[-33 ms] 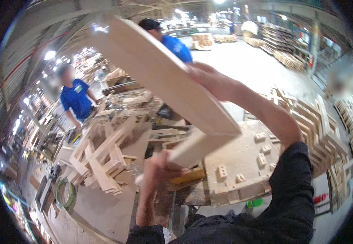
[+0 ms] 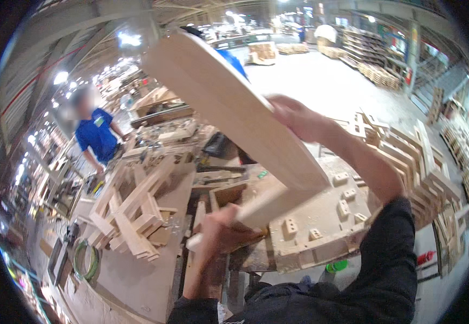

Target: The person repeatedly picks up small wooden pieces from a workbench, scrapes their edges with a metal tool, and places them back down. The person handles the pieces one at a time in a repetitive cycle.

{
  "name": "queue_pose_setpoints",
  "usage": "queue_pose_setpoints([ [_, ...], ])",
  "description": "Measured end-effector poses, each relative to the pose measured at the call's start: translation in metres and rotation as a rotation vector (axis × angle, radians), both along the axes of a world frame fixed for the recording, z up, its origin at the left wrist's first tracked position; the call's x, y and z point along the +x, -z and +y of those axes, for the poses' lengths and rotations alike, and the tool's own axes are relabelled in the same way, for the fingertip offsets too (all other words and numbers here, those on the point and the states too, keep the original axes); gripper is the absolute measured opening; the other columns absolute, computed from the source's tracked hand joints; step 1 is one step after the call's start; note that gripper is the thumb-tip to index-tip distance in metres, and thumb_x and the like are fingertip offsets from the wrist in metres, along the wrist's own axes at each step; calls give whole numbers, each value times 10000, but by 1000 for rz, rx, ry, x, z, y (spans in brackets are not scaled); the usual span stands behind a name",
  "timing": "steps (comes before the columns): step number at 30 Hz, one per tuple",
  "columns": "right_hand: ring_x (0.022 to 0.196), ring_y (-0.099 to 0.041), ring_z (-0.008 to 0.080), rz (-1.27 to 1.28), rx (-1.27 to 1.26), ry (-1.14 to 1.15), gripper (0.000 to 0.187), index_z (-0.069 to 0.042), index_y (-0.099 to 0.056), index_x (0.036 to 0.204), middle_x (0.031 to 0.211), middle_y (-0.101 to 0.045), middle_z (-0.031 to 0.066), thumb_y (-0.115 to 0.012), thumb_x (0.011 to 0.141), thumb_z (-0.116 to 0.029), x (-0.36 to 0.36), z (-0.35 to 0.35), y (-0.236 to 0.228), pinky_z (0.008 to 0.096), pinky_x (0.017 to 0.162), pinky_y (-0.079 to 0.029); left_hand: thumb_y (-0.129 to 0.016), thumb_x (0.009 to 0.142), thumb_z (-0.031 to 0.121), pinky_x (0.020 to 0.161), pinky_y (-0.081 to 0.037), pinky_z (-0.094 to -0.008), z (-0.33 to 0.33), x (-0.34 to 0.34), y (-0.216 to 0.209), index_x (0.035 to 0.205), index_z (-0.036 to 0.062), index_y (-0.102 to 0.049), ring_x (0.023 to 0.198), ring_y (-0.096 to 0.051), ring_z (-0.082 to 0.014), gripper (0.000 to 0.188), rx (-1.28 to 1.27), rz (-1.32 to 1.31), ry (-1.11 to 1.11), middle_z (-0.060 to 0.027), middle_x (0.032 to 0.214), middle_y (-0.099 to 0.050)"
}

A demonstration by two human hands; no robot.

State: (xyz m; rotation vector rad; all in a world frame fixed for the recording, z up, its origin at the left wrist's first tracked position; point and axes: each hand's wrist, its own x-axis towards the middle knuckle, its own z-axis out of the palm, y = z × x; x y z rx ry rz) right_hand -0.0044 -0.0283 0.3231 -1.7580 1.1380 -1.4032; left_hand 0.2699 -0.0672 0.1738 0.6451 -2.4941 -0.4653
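L-shaped wooden piece (image 2: 237, 116) held up over worktop (image 2: 319, 215): pale, smooth, faint grain; long board tilted up toward left, its far end rounded; short board joined at sharp corner. Short board gripped near free end by left hand (image 2: 221, 224), fingers curled around it. Long board's far edge met by right hand (image 2: 299, 116); fingertips hidden, pinch cannot be told. Compared with earlier frame, piece is shifted slightly right and lower; blue-clad worker (image 2: 233, 60) behind it is more covered.

smooth matt wooden frame (image 2: 229, 105) (unvarnished-looking), wooden blocks (image 2: 344, 208), matt cloth right sleeve (image 2: 388, 254)
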Motion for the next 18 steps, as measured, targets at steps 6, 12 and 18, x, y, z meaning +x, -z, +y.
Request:
queue_pose_setpoints([
  [6,888,-613,156,149,-134,844,637,22,-482,1059,929,-642,103,-812,719,-405,-89,258,173,309,756,-503,-761,680,551,600,-503,-405,111,-111,125,877,37,-586,712,-664,-318,577,127,-164,346,-151,736,-638],
  [12,933,-629,299,104,10,1476,760,15,-481,1096,1052,-596,189,-902,614,-394,-60,316,293,403,771,-531,-703,722,534,613,-468,-429,150,-170,209,908,34,-573,732,-610,-336,549,8,-159,392,-153,758,-596],
  [18,1195,-407,423,347,229,1673,821,23,-482,1284,1245,-447,214,-830,689,-423,-76,328,354,523,999,-375,-741,670,131,934,-401,-439,157,-203,246,1012,22,-535,1047,-487,-356,413,-446,-278,330,-169,1060,-518],
])
